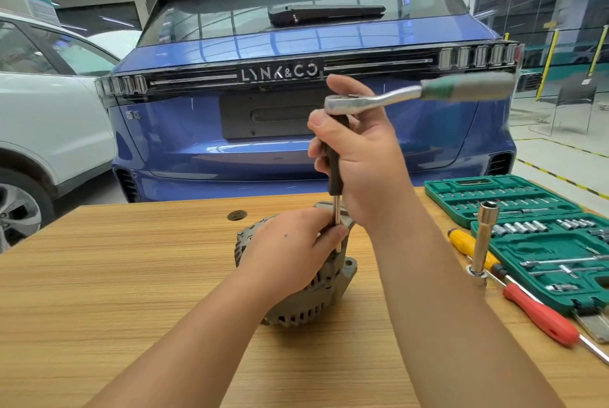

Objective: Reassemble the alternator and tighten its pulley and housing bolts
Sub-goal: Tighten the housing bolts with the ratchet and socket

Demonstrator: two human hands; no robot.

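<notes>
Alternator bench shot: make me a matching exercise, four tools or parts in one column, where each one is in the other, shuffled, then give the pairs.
Things
1. alternator
2. ratchet wrench
3. deep socket
4. red-handled screwdriver

Places
A. standing upright on the table beside the socket set case
B. lying flat at the table's right edge
C. under the left hand
D. atop the black-handled extension gripped by the right hand

Pairs: 1-C, 2-D, 3-A, 4-B

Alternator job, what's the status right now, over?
Left hand steadies alternator, pinching shaft. Right hand grips black extension handle under ratchet. Nothing blocking.
</notes>
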